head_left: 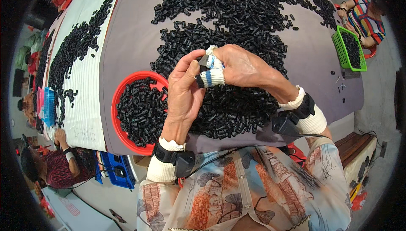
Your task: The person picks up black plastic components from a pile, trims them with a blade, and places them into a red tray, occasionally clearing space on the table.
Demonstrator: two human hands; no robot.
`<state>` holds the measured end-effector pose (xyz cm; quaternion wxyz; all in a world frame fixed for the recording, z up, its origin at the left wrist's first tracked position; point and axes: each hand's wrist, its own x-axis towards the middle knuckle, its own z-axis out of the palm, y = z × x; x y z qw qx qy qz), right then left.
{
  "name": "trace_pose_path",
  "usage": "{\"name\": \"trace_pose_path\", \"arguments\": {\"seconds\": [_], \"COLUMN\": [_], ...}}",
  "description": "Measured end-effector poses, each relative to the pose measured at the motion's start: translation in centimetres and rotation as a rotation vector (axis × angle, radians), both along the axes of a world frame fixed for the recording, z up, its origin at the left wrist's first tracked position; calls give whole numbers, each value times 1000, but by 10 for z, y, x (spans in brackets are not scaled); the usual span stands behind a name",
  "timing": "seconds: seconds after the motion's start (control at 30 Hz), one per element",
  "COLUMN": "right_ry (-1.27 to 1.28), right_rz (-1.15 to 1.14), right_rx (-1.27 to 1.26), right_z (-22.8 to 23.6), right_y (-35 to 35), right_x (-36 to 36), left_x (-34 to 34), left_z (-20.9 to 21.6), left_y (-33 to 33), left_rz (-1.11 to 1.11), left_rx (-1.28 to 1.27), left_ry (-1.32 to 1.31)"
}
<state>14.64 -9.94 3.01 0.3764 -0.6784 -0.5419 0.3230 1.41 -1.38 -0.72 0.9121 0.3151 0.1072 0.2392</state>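
Note:
My left hand (184, 85) is raised over the table, its thumb and index finger pinched together at the fingertips. My right hand (245, 66) meets it from the right with curled fingers, and white knit finger covers (212, 78) with blue stripes sit on some of them. A small grey-and-black piece (203, 60) shows between the two hands; its kind is too small and covered to tell. Below and beyond them spreads a large pile of small black ribbed cylindrical parts (228, 32). Close to my left hand stands a round red basin (114, 108) full of the same parts.
The table has a grey cloth (131, 28). On the left runs another white-covered table (89, 91) with more black parts and a blue basket (49, 106). A green basket (338, 47) of parts is at the right edge, near a person in stripes (366, 19). Other people sit at left.

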Motion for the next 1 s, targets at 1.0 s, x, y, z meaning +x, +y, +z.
{"name": "trace_pose_path", "arguments": {"seconds": [1.0], "right_ry": [5], "right_rz": [-40], "right_rx": [-9], "right_z": [9], "right_y": [-3], "right_x": [-1], "left_x": [1], "left_z": [1], "left_y": [-1], "left_rz": [-30], "left_rx": [-164], "left_ry": [-45]}}
